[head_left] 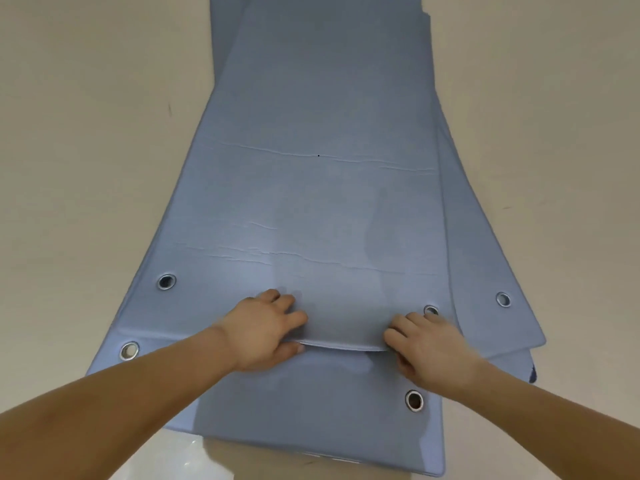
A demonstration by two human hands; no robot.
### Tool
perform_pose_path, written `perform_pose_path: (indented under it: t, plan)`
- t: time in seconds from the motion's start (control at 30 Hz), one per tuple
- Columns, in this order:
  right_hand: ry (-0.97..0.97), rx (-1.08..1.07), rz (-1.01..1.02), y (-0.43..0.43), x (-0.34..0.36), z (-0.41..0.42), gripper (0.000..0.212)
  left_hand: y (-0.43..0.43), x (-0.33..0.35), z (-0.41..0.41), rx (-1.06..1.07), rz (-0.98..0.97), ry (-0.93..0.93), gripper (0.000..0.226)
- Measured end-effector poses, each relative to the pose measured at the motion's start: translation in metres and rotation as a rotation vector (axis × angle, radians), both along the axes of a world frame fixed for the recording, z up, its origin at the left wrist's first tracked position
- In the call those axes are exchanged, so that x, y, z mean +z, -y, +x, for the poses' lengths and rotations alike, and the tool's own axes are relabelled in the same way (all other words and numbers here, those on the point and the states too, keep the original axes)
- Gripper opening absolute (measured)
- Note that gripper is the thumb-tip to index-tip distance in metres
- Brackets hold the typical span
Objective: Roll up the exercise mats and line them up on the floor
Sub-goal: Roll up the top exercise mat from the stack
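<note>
both bare arms are stretching forward and inward. the left forearm (121,393) is entering the view at the lower left, the right forearm (554,417) at the lower right. the left hand (263,330) is pinching the near edge of the top mat (329,209), its fingers lying on top and its thumb tucking underneath. the right hand (429,348) is gripping the same edge, its fingers curling over it with the knuckles facing up. the two hands are sitting apart, nearly level.
</note>
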State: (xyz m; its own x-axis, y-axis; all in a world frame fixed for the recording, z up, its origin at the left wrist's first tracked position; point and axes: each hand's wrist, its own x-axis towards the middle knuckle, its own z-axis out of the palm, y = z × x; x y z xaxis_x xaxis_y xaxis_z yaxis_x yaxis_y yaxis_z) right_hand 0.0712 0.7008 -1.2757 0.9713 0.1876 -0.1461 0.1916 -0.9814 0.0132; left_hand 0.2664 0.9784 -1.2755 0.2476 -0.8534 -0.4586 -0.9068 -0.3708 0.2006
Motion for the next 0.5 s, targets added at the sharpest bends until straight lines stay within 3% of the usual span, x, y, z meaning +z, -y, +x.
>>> perform_pose_path:
  t: [0.27, 0.33, 0.4, 0.5]
  plan:
    - [-0.108, -0.322, -0.232, 0.091, 0.077, -0.001, 0.049, 0.073, 0.061, -0.017, -0.095, 0.097, 0.169, 0.030]
    - [-0.071, -0.226, -0.276, 0.089, 0.093, 0.012, 0.066, 0.086, 0.089, -0.006, -0.171, 0.103, 0.251, 0.033]
    - [0.036, -0.078, -0.286, 0.075, 0.099, 0.032, 0.082, 0.096, 0.111, 0.007, -0.215, 0.091, 0.329, 0.053]
    - [0.227, 0.011, -0.192, 0.045, 0.092, 0.068, 0.069, 0.102, 0.133, 0.025, -0.140, 0.005, 0.446, 0.066]
